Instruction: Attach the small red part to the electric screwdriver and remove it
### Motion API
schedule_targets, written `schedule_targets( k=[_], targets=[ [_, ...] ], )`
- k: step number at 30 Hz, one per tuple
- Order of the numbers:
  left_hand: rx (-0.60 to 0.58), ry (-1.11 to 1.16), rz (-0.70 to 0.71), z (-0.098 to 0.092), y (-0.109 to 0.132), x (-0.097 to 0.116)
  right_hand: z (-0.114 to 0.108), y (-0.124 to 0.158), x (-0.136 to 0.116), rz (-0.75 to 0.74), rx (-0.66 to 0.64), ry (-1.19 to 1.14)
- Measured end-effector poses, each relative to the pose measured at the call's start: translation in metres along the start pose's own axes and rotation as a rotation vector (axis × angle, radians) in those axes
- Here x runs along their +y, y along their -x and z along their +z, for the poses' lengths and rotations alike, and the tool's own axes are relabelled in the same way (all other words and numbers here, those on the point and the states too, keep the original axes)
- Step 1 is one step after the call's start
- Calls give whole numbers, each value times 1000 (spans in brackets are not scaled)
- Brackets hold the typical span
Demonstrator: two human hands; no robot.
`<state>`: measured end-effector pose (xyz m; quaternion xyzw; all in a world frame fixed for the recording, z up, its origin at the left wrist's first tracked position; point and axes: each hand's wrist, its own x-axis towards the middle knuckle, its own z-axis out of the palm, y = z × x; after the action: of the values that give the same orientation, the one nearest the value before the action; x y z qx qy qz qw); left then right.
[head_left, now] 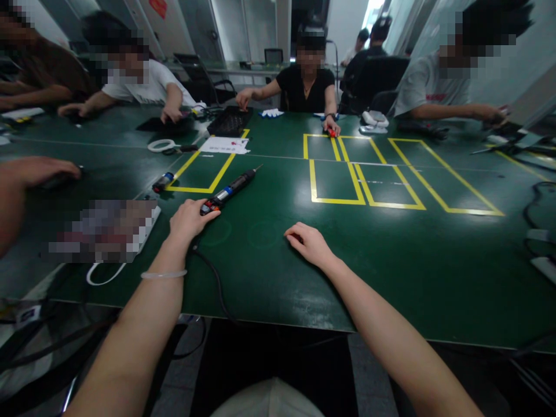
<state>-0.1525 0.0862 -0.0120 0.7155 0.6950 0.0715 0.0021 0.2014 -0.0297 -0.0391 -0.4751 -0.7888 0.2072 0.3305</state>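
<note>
My left hand [189,219] is closed around the rear end of a black electric screwdriver [230,190] with a silver-and-blue band. The tool lies low over the green table, its thin bit pointing away to the right. A black cable [212,269] runs from near my left wrist over the table's front edge. My right hand [308,242] rests on the table to the right, fingers curled in, with nothing visible in them. Left of the screwdriver lies a small blue-and-black cylindrical object [163,182], beside a yellow tape outline [189,189].
Yellow tape rectangles [339,201] mark the table ahead and right. A black tray [230,121] and white paper [223,145] lie ahead. A co-worker's hand [332,125] opposite touches a red object. Another person's hand [47,168] reaches in from the left, near a blurred-out white-edged item [150,229].
</note>
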Motion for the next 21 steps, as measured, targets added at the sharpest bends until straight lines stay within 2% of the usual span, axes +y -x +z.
schedule_targets(
  k=[6, 10, 16, 19, 21],
  targets=[
    [178, -66, 39, -5, 10, 18, 1, 0, 1, -1, 0, 10],
    [180, -104, 95, -9, 15, 29, 2, 0, 1, -2, -8, 4],
    [215, -111, 75, -11, 17, 35, 2, 0, 0, -3, -7, 18],
    [263, -55, 60, -11, 19, 38, 1, 0, 0, -4, -11, 19],
    [326, 59, 74, -11, 21, 43, 1, 0, 0, -3, -14, 15]
  ],
)
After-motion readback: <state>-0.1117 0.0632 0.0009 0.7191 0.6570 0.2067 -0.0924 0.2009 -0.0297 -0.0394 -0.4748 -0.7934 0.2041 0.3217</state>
